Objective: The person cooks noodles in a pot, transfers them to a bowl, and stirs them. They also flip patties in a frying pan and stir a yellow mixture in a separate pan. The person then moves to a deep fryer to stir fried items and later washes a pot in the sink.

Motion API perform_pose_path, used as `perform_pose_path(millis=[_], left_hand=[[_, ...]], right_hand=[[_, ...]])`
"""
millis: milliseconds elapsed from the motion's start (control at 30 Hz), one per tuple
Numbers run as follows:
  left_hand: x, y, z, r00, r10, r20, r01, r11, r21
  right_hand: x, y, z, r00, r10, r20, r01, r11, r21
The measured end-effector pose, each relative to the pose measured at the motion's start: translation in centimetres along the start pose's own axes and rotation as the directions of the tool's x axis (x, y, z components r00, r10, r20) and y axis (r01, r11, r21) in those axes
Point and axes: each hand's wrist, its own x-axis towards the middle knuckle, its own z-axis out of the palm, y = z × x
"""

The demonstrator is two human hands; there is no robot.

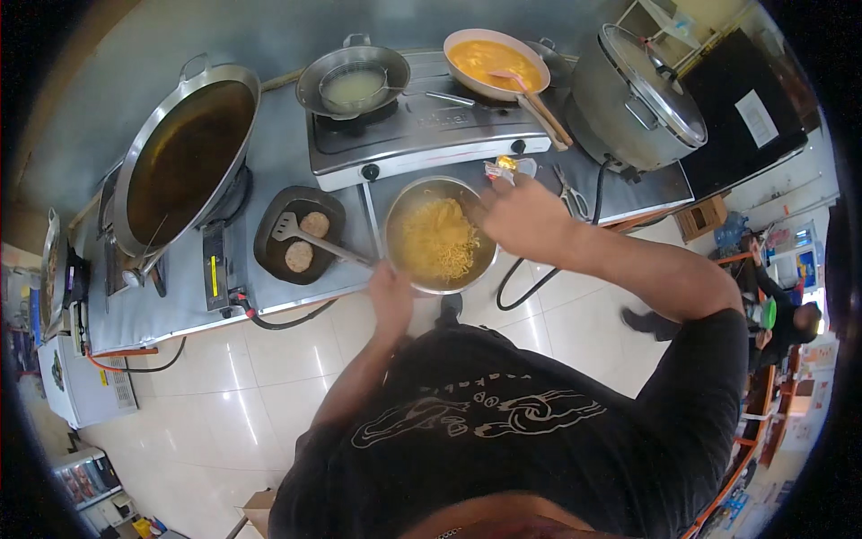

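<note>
A metal bowl (439, 286) of yellow noodles (441, 236) is between my hands at the counter's edge. My left hand (392, 290) is at the bowl's left rim and closes on the handle end of a slotted spatula (320, 242). That spatula's head lies in a square dark pan (269, 259) with two pale round patties (299, 257). Over the bowl's right rim is my right hand (518, 219), fingers bent downward; whether it holds anything is hidden. Just beyond it lie a torn foil wrapper (502, 168) and scissors (572, 197).
A two-burner gas stove (431, 138) carries a pan with a strainer (353, 84) and a pan of orange sauce (498, 60). A large wok of dark liquid (188, 162) stands left, a big lidded cooker (626, 101) right. Another person (781, 296) is at far right.
</note>
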Motion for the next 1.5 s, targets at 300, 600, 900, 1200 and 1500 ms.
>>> perform_pose_path(millis=[300,600,900,1200,1500], left_hand=[[-1.3,2.0,2.1,0.999,0.024,0.041,-0.019,0.993,-0.120],[-1.7,2.5,0.2,0.988,0.133,0.072,-0.149,0.939,0.310],[-1.2,4.3,1.8,0.996,-0.078,0.042,0.080,0.996,-0.046],[-1.7,4.6,0.6,0.981,0.134,0.140,-0.179,0.901,0.395],[0.7,1.6,0.9,0.995,0.001,0.103,0.024,0.970,-0.242]], right_hand=[[-1.4,-0.1,10.9,0.907,0.286,0.309,-0.420,0.675,0.607],[0.0,0.5,2.6,0.953,0.290,0.081,-0.289,0.806,0.516],[-1.4,1.0,11.8,0.915,0.364,0.176,-0.403,0.793,0.457],[0.5,2.9,11.1,0.881,0.331,0.339,-0.398,0.131,0.908],[-1.3,-0.3,-0.9,0.993,0.016,-0.115,-0.018,1.000,-0.016]])
